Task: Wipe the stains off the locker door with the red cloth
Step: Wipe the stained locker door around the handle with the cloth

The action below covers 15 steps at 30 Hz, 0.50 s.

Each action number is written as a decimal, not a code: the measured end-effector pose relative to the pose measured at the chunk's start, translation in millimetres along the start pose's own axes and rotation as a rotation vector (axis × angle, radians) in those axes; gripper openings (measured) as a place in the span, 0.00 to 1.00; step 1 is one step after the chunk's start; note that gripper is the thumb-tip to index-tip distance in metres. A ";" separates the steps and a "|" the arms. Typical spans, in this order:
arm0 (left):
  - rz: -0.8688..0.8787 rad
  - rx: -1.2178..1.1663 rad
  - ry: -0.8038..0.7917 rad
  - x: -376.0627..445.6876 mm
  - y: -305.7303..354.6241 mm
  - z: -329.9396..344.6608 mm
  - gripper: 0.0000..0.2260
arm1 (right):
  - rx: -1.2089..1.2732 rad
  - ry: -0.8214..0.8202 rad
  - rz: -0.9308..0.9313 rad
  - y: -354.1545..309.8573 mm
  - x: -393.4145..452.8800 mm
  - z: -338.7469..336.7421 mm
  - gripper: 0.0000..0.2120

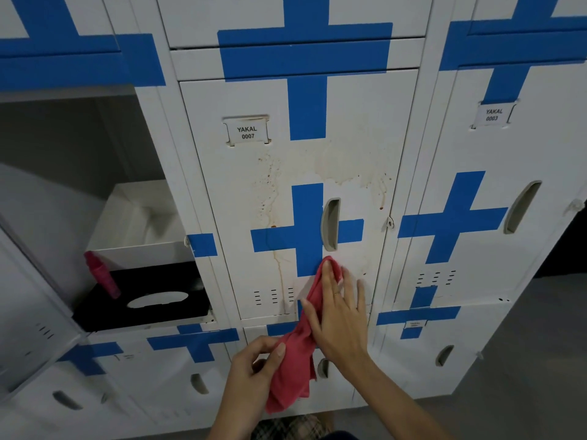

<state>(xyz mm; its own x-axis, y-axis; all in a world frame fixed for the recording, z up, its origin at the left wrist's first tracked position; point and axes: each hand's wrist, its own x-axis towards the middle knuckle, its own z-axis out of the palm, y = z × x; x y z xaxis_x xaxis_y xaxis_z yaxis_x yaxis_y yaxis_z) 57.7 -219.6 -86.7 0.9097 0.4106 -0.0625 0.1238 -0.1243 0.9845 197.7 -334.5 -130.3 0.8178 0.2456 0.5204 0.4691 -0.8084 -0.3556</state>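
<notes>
The white locker door (241, 192) labelled YAKAL 0007 carries brownish stains (343, 166) across its middle and a drip line at the lower left. A red cloth (297, 360) hangs in front of the door's lower edge. My right hand (340, 312) lies over the cloth's upper part with fingers spread and nearly straight, against the door below the handle. My left hand (257, 373) pinches the cloth's lower part between thumb and fingers.
The locker to the left stands open (95, 154) with a white box (139, 223), a black tissue box (149, 296) and a pink bottle (101, 274) inside. Its door (28, 296) swings out at the far left. Blue tape crosses mark the doors. A recessed handle (330, 223) sits mid-door.
</notes>
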 end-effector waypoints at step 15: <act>-0.020 0.057 -0.025 8.1 -10.9 4.1 0.07 | 0.061 0.069 0.269 27.4 3.3 13.1 0.37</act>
<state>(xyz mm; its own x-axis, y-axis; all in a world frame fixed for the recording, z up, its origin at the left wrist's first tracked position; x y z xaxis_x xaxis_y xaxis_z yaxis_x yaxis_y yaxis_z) 65.3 -218.6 -98.6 0.9163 0.3907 -0.0874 0.1643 -0.1679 0.9720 217.7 -348.8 -148.5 0.8921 -0.0125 0.4517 0.2588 -0.8052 -0.5335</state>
